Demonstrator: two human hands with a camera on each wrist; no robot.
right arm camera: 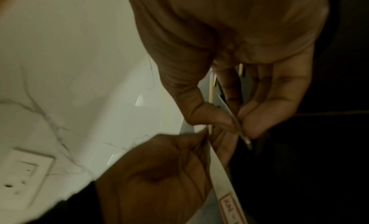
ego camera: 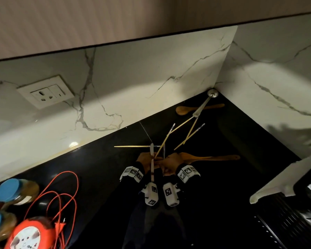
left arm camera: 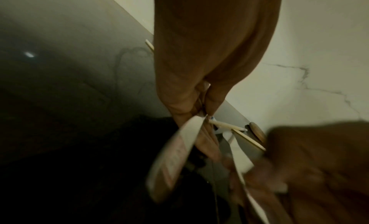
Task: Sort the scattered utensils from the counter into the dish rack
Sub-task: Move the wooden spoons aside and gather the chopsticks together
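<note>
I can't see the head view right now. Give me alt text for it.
Both hands, left hand and right hand, meet over a black counter, holding a white paper sleeve among scattered chopsticks. Two wooden spoons and a steel ladle lie beyond.

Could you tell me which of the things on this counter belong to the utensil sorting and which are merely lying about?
Part of the job:
chopsticks
two wooden spoons
steel ladle
paper sleeve, held by the left hand; the right hand pinches another thin piece

Just lying about:
orange cable reel
blue-lidded jars
wall socket
</note>
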